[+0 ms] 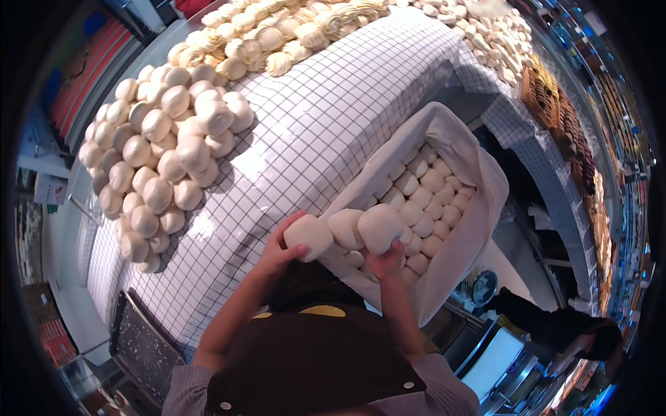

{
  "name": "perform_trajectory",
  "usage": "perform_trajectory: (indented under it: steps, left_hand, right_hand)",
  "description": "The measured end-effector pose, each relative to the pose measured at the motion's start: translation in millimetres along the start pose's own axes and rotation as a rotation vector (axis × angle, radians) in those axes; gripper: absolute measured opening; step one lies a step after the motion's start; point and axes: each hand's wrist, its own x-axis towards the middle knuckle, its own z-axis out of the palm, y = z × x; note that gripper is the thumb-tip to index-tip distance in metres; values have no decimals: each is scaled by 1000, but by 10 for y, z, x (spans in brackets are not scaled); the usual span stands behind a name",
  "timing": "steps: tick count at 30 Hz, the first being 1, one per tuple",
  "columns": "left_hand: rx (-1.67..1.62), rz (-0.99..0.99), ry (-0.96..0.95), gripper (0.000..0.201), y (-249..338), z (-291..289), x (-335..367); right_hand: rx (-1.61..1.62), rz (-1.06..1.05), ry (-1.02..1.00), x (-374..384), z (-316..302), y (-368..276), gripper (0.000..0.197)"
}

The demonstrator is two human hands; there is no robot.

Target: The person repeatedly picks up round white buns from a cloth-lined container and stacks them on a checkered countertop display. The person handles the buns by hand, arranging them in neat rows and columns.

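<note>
Three white steamed buns are lined up side by side between my hands, over the near left edge of a cloth-lined bin [489, 173]. My left hand [279, 244] is closed round the left bun [309, 238], thumb across its front. From below, my right hand [388, 262] grips the right bun [381, 229]. The middle bun [345, 229] is pressed between the other two; whether any fingers support it is hidden. Inside the bin, many more steamed buns [424, 197] lie packed close together.
A checked white cloth [277, 149] covers the table on my left. A heap of round buns [156, 156] stands on it, with twisted rolls [277, 35] and small buns [485, 35] farther back. A dark speckled tray [142, 340] leans at lower left. Another person [590, 340] is at lower right.
</note>
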Motion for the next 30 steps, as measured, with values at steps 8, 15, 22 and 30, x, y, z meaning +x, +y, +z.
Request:
perform_trajectory:
  steps: [8, 15, 22, 30]
  left_hand:
    - [1124, 487, 811, 92, 336, -1370, -997]
    - [1430, 249, 1190, 91, 167, -1846, -1470]
    - [1587, 189, 875, 82, 578, -1761, -1258]
    - [1437, 257, 794, 69, 592, -1778, -1267]
  right_hand:
    - [-336, 241, -326, 747, 1607, 1081, 70]
    - [-922, 82, -639, 1025, 2273, 2238, 70]
    - [-487, 591, -629, 1216, 2371, 2180, 75]
    - [-1667, 30, -570, 1728, 2237, 1807, 97]
